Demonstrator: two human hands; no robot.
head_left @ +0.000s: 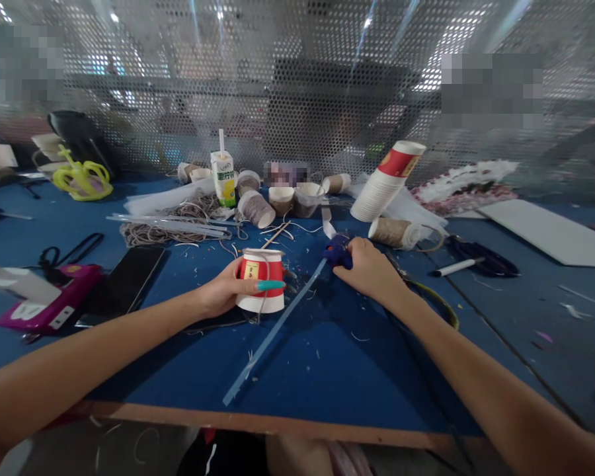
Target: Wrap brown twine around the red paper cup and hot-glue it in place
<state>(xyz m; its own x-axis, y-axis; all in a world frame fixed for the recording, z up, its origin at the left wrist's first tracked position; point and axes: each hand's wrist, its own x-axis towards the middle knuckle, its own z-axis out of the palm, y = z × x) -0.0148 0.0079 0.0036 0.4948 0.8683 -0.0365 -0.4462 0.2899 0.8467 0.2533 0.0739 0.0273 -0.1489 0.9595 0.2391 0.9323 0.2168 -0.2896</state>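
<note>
With left hand [224, 289], holding a red-and-white paper cup [251, 270]; with right hand [373, 267], gripping a blue glue gun [340, 249].

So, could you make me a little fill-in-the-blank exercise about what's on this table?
1. The left hand holds a white-and-____ paper cup.
2. The right hand grips a dark ____ tool.
3. A white straw sticks up from the ____ of the drink carton.
4. Seen from the person's seat, the black phone lies to the ____ of the held paper cup.

Missing words: red; blue; top; left.
</note>
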